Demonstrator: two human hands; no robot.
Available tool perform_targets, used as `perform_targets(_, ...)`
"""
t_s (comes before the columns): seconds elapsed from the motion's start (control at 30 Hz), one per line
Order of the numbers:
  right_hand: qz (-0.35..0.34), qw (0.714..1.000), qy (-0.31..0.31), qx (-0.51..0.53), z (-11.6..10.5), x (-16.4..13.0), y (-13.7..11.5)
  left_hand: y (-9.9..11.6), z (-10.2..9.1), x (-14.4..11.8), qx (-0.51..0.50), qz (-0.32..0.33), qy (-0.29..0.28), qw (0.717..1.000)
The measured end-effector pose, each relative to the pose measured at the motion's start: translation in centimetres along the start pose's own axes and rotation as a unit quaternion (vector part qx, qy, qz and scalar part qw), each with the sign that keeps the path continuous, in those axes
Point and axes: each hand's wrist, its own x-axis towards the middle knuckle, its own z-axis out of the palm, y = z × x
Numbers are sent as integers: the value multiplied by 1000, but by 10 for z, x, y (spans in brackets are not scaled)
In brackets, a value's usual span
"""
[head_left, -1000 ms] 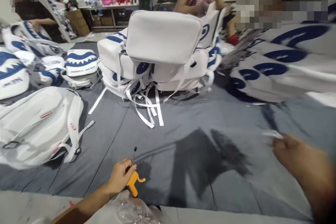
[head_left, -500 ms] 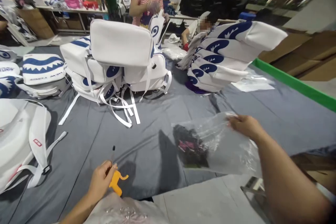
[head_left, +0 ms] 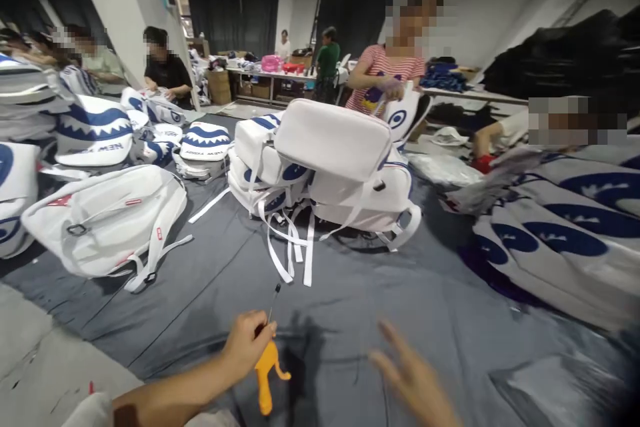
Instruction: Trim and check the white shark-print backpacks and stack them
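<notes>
My left hand (head_left: 246, 345) is closed around an orange-handled tool (head_left: 267, 373) whose thin black-tipped needle points up and away over the grey table cover (head_left: 380, 293). My right hand (head_left: 411, 380) hovers blurred at the lower middle, fingers spread, holding nothing. A clear plastic bag (head_left: 560, 387) lies flat on the cover at the lower right, apart from my right hand. Ahead sits a stack of white padded pieces (head_left: 330, 167) with blue marks and loose white straps (head_left: 287, 247) hanging toward me.
White and blue pads (head_left: 95, 133) and a white strapped pad (head_left: 105, 220) fill the left. Long white pads with blue logos (head_left: 565, 240) lie at the right. A person in a striped shirt (head_left: 385, 73) works behind the stack; several others stand or sit farther back.
My right hand has let go of the clear plastic bag, which now lies at the lower right, and moved toward the middle. The view swung left and up. My left hand still holds the tool.
</notes>
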Motion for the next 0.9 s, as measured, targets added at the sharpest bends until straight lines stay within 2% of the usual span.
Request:
perform_targets(0.03, -112, 991, -71, 33, 41, -15, -30, 9, -1, 8, -27, -6, 24, 999)
perform_targets(0.07, -210, 971, -109, 47, 80, -30, -58, 17, -3, 15, -54, -11, 44, 998)
perform_targets(0.1, -285, 951, -110, 48, 115, -45, -82, 23, -7, 22, -82, -17, 60, 995)
perform_targets(0.13, -309, 948, -68, 39, 144, -56, -103, 25, -13, 28, -110, -24, 73, 991)
perform_targets(0.17, -308, 951, -16, 21, 168, -65, -121, 25, -20, 32, -135, -30, 84, 987)
perform_targets(0.23, -288, 956, 60, -15, 200, -70, -149, 15, -40, 37, -174, -37, 99, 979)
perform_targets(0.27, -277, 958, 68, -24, 210, -69, -160, 7, -53, 37, -182, -36, 100, 978)
perform_targets(0.33, -235, 972, 19, -14, 222, -61, -178, -13, -88, 36, -177, -19, 64, 982)
perform_targets(0.37, -188, 982, -27, 2, 225, -58, -185, -25, -112, 37, -160, -6, 40, 986)
perform_targets(0.43, -57, 990, -123, 45, 230, -55, -198, -49, -177, 44, -70, 28, 33, 997)
perform_targets(0.5, 63, 976, -176, 110, 236, -61, -212, -77, -258, 61, 103, 37, 117, 987)
perform_targets(0.57, 126, 955, -173, 203, 247, -74, -229, -107, -339, 84, 280, -32, 201, 938)
perform_targets(0.6, 145, 945, -159, 246, 254, -81, -238, -121, -373, 95, 341, -77, 210, 913)
perform_targets(0.63, 161, 936, -142, 280, 261, -90, -247, -134, -400, 106, 374, -130, 193, 898)
perform_targets(0.67, 171, 930, -126, 302, 267, -97, -255, -143, -419, 115, 390, -170, 173, 888)
perform_targets(0.7, 174, 929, -113, 308, 273, -104, -263, -148, -430, 123, 392, -197, 148, 886)
perform_targets(0.77, 161, 943, -97, 273, 279, -112, -274, -145, -432, 134, 383, -203, 113, 894)
perform_targets(0.83, 134, 966, -92, 199, 281, -113, -279, -122, -421, 137, 378, -142, 114, 908)
perform_targets(0.9, 116, 980, -93, 130, 279, -109, -280, -86, -408, 134, 345, -16, 140, 928)
